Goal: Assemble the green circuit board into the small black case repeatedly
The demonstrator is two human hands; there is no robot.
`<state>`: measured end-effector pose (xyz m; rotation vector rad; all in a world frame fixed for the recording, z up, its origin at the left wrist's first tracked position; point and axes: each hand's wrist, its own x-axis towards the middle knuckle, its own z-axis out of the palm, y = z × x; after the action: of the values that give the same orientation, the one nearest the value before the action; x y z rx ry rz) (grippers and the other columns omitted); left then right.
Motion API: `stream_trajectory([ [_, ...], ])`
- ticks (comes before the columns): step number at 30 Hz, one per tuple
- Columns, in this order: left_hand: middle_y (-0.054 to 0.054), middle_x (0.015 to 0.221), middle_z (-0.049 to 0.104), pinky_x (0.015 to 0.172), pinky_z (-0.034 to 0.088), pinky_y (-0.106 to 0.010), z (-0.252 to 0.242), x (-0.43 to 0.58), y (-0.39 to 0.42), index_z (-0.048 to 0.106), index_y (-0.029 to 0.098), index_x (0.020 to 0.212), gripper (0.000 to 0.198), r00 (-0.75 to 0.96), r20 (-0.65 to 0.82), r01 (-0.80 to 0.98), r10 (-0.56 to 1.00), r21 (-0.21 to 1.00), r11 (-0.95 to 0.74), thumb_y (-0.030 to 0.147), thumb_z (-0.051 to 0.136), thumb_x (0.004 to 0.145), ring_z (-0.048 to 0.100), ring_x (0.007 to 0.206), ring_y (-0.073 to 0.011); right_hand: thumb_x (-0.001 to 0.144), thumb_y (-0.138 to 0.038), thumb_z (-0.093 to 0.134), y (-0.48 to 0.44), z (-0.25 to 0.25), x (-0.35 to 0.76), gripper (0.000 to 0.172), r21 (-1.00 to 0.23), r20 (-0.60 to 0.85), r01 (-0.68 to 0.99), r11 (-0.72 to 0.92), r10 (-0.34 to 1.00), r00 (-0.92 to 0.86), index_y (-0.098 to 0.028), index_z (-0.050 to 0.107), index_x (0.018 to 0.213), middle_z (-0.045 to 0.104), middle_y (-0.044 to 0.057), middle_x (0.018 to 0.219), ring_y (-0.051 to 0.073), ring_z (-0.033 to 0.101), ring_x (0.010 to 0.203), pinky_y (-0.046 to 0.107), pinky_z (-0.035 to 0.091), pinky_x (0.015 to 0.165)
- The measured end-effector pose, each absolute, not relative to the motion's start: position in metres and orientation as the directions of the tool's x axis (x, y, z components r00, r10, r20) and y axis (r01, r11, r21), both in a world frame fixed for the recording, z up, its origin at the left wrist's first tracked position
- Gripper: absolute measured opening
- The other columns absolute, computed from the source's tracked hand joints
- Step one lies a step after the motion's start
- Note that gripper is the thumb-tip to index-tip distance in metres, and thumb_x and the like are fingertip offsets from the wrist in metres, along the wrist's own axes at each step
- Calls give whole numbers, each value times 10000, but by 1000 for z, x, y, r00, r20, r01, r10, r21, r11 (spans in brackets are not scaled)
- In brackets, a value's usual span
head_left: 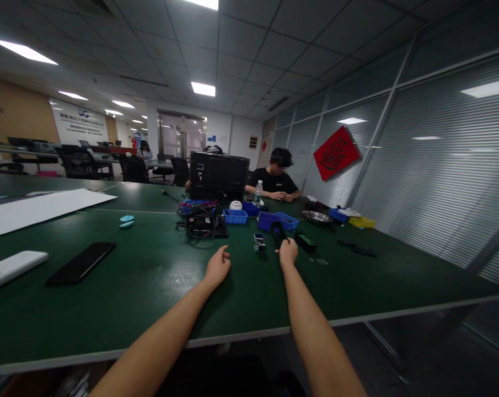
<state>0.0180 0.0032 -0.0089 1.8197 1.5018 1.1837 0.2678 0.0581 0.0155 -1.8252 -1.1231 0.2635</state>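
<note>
My right hand (pixel 288 252) is closed around the near end of a dark, elongated flat object (pixel 278 234), whose kind I cannot make out. Its far end reaches toward the blue bins. My left hand (pixel 218 267) hovers over or rests on the green table, fingers loosely bent and apart, with nothing visible in it. Between the hands stands a small device with exposed circuit boards (pixel 258 243). Just right of my right hand lies a black open case (pixel 305 242) with green inside. Small clear pieces (pixel 322 262) lie nearer to me.
Blue bins (pixel 235 216), a baseball (pixel 235 205), a tangle of cables with a black adapter (pixel 200 223) and a large black monitor-like panel (pixel 219 175) stand ahead. A phone (pixel 81 263) lies left. A metal bowl (pixel 317 217) sits right. A person (pixel 274 182) sits across the table.
</note>
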Motion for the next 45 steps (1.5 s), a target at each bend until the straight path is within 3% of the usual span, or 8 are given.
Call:
stream_trajectory([
  [4,-54,981,596,809,415,-249,-12,18,6,449,142,1189,469,-7,339,531,941,798,-284,110,425,722,553,854,-123,814,-290,257,50,18,241,403,-810,365,578,100,857,363,-141,594,978,640,69,815,160,578,649,221,426,546],
  [9,-97,1094,532,833,416,-281,-14,17,9,395,135,1247,526,-79,422,578,903,757,-303,155,462,727,552,825,-128,753,-213,420,34,19,203,237,-563,478,767,306,879,1,-200,654,782,635,33,915,181,512,918,263,372,809],
  [12,-106,1172,488,872,406,-297,-14,16,10,373,146,1270,541,-80,461,590,884,737,-330,193,476,741,545,903,-146,780,-267,447,29,21,197,241,-467,473,811,353,874,-108,-213,656,675,623,17,959,184,467,971,287,331,853],
  [20,-58,1294,425,997,299,-341,-8,18,1,438,250,1247,460,74,439,702,896,615,-359,275,463,789,395,1178,-188,808,-352,428,35,16,218,284,-414,533,909,36,819,210,-196,632,929,558,75,939,201,456,894,279,333,784],
  [25,-41,1302,417,1004,286,-345,-7,20,-4,552,271,1136,362,179,420,732,890,547,-405,288,475,783,389,1183,-198,739,-478,516,42,3,219,495,-365,423,931,-13,889,178,-282,488,1192,503,87,1043,240,460,934,314,349,769],
  [30,-49,1220,477,989,305,-336,-7,19,-4,640,240,958,246,190,452,728,871,530,-434,280,481,775,417,1149,-197,768,-324,484,50,-1,220,372,-411,378,911,-24,905,194,-229,540,1124,529,100,1024,217,499,940,281,359,781],
  [35,-51,1160,495,957,337,-323,-9,17,-1,637,231,932,226,148,458,711,876,566,-416,292,504,760,460,1080,-185,830,-376,335,56,6,240,403,-571,247,803,-169,898,364,-187,526,1130,590,105,1007,232,541,928,304,386,754],
  [45,-52,1108,517,937,360,-311,-12,17,1,587,213,1028,299,114,482,680,869,599,-422,287,529,745,486,1036,-176,743,-404,505,51,5,248,449,-448,305,861,-242,864,401,-201,528,1143,541,144,1079,273,493,1008,351,382,803],
])
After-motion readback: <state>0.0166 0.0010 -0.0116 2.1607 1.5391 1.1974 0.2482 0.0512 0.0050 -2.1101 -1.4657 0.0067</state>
